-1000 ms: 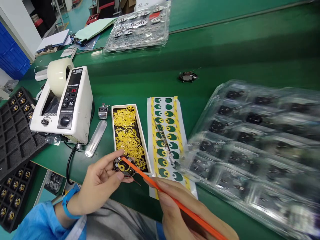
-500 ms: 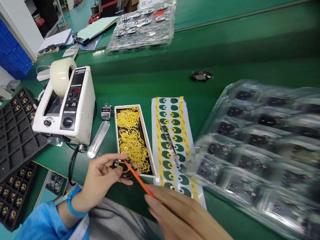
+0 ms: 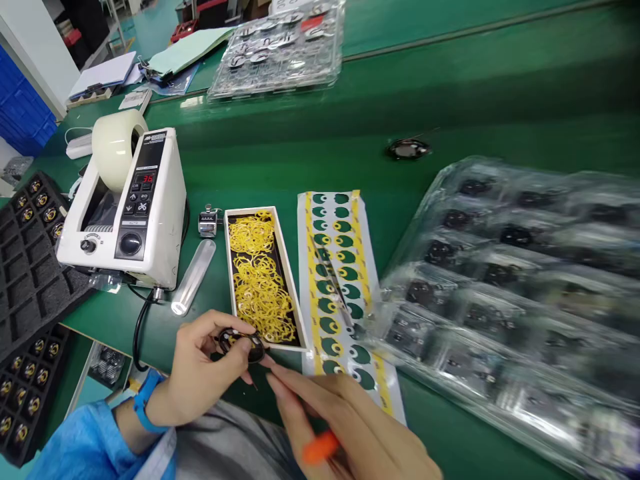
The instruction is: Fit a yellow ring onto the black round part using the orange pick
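Near the front edge of the green worktop (image 3: 280, 153), the left hand (image 3: 200, 373) held a small round part (image 3: 239, 341) pinched between thumb and fingertips, its grip closed about the part's rim. The part was a dark disc, tilted toward the camera, with pale spots at its edge and a touch of yellow on its face; finer detail was hidden by the fingers. The right hand (image 3: 345, 420) lay just beside it, its forefinger stretched out so the tip met the disc's right side, while the other fingers curled loosely over an orange stick (image 3: 320, 448), of which only a blurred stub showed under the palm. Just behind the disc stood a narrow white box (image 3: 287, 280) with a dark floor, heaped with thin yellow rings (image 3: 260, 280). To the right of the box lay a sheet of green and yellow stickers (image 3: 345, 267), with metal tweezers (image 3: 334, 283) resting across it. Clear blister trays (image 3: 500, 293) holding dark parts covered the right side of the worktop. Toward the left edge sat a white tape dispenser (image 3: 130, 213) carrying a pale roll, and beyond it black foam trays (image 3: 25, 267) with brass-coloured pieces. A blue wristband (image 3: 143, 403) circled the left wrist.
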Available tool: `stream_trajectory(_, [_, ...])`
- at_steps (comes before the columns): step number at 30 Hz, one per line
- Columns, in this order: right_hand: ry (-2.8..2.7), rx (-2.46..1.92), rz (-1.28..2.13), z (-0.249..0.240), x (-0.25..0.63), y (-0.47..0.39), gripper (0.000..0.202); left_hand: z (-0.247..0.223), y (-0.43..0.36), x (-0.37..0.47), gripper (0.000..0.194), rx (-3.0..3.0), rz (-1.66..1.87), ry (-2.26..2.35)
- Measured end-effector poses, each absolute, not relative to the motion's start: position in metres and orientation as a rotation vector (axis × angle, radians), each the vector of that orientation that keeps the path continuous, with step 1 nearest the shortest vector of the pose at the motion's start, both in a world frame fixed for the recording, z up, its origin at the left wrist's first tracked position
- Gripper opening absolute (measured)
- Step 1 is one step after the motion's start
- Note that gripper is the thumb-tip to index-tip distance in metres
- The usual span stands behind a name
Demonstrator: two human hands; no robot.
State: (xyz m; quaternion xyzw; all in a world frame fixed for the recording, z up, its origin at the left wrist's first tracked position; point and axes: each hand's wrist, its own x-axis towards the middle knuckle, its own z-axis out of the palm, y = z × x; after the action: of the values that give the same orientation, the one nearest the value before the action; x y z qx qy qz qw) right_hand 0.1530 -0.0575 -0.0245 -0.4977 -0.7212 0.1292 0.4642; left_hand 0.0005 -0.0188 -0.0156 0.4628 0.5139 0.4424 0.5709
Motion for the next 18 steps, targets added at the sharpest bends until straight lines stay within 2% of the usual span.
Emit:
stream_trajectory(3, [-1.764,-1.253,0.104,-0.028,0.138,-0.047,0.01,-0.016,-0.025,0.001,0.023,1.368,1.085,1.268])
stream_trajectory(8, [-1.708,-1.317,0.17,-0.032,0.133,-0.04,0.007,-0.015,-0.032,0.0,0.048,1.736,1.156,1.233])
stream_trajectory(14, [-1.701,-1.31,0.347,-0.027,0.133,-0.035,0.009,-0.016,-0.031,-0.004,0.053,1.922,1.138,1.127])
stream_trajectory(18, [-1.611,-1.223,0.741,-0.018,0.14,-0.034,0.019,-0.02,-0.028,-0.007,0.055,1.925,1.125,1.132])
